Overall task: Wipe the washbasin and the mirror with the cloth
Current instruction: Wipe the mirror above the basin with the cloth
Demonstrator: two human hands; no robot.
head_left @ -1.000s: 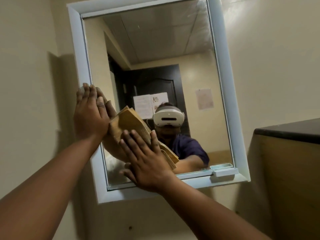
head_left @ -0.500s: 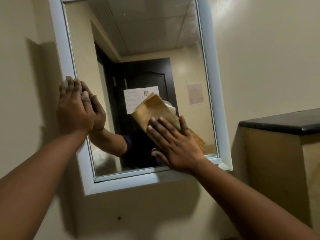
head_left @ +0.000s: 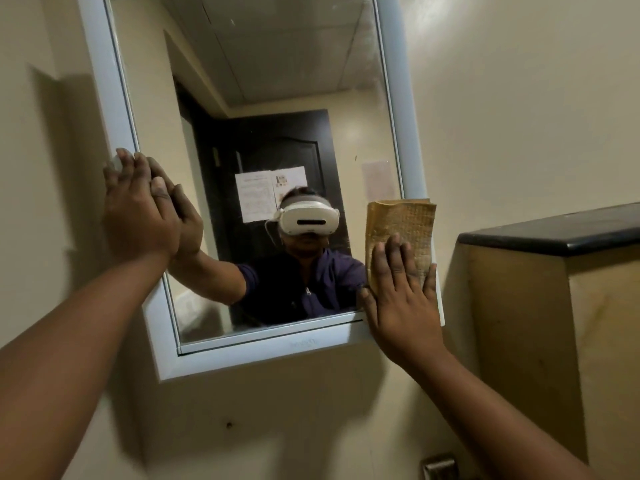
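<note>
A mirror (head_left: 277, 81) in a pale grey-white frame hangs on the cream wall. A folded tan cloth (head_left: 401, 223) lies flat over the frame's lower right corner, pressed there by my right hand (head_left: 398, 299) with fingers spread. My left hand (head_left: 138, 216) rests flat on the mirror's left edge, fingers together, holding nothing. The glass reflects a person in a white headset and dark top, and a dark door behind. The washbasin is out of view.
A tan partition with a black top ledge (head_left: 554, 237) stands close to the right of the mirror. A small metal fitting (head_left: 440, 467) shows on the wall at the bottom. A small dark hole (head_left: 228, 425) marks the wall under the frame.
My right hand has slid the cloth rightwards across the lower glass, from left of centre to the frame's right corner. My left hand stays on the left edge.
</note>
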